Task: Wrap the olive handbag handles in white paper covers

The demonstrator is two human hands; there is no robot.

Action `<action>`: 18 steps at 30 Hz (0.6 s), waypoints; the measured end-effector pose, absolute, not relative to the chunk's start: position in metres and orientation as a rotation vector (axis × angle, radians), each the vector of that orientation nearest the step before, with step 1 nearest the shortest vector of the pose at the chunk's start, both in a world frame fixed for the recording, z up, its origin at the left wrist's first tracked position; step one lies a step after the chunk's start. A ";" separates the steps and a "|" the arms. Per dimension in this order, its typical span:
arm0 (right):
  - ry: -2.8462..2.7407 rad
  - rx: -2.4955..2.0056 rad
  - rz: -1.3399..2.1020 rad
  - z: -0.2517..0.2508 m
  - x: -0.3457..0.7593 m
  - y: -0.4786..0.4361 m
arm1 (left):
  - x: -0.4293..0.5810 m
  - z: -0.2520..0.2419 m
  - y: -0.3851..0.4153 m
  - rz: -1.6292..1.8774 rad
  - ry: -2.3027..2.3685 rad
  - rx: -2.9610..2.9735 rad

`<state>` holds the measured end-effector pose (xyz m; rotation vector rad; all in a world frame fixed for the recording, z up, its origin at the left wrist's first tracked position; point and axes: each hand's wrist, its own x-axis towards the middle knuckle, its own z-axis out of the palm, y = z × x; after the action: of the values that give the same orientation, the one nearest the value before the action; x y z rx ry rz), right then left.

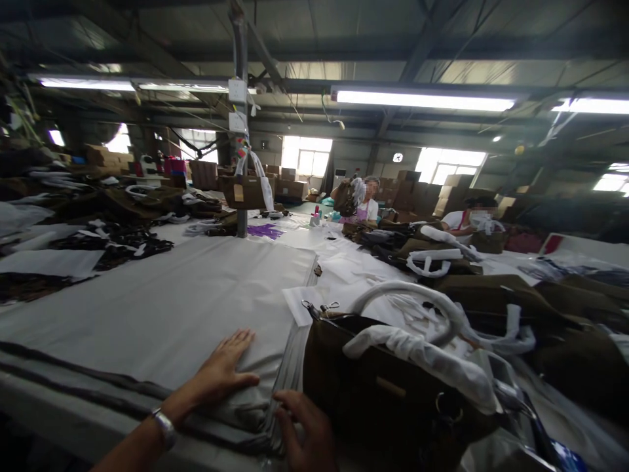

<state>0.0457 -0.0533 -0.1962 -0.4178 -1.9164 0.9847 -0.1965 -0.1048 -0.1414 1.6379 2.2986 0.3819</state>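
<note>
Head view, sheet stack (196, 295): large pale sheets lay piled flat; the top one was spread out, lightly creased.
Left hand (221, 370): rested palm down by the stack's near right corner, fingers spread, gripping nothing.
Right hand (307, 426): sat at the stack's right edge, fingers half bent; whether it pinched a sheet could not be told.
Dark bag (361, 383): stood upright just right of the stack, beside the right hand.
Handles (422, 360): both were covered in white wrap; that step was judged complete on this bag.
Outstanding: the top sheet lay unfolded and the dark bag uncovered; any work left inside the bag could not be seen.
Other bags (496, 298): lay heaped farther right, white-wrapped handles showing on several.
Co-worker (372, 208): held up a bag beyond.
</note>
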 end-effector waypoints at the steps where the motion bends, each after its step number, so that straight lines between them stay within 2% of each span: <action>1: -1.938 -0.411 0.991 -0.193 0.047 -0.053 | -0.198 -0.143 -0.105 0.417 2.300 1.640; 11: -1.847 -0.477 1.186 -0.191 0.047 -0.055 | -0.225 -0.132 -0.108 0.943 2.273 1.602; 15: -1.422 -0.587 1.644 -0.186 0.020 -0.053 | -0.238 -0.119 -0.111 1.090 2.297 1.570; 18: -1.032 -0.587 2.000 -0.163 -0.006 -0.045 | -0.229 -0.118 -0.123 1.127 2.305 1.554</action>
<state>-0.0064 -0.0449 -0.1630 -0.5868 -1.0318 2.0001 -0.2295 -0.1226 -0.1183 1.5536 2.3052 1.1266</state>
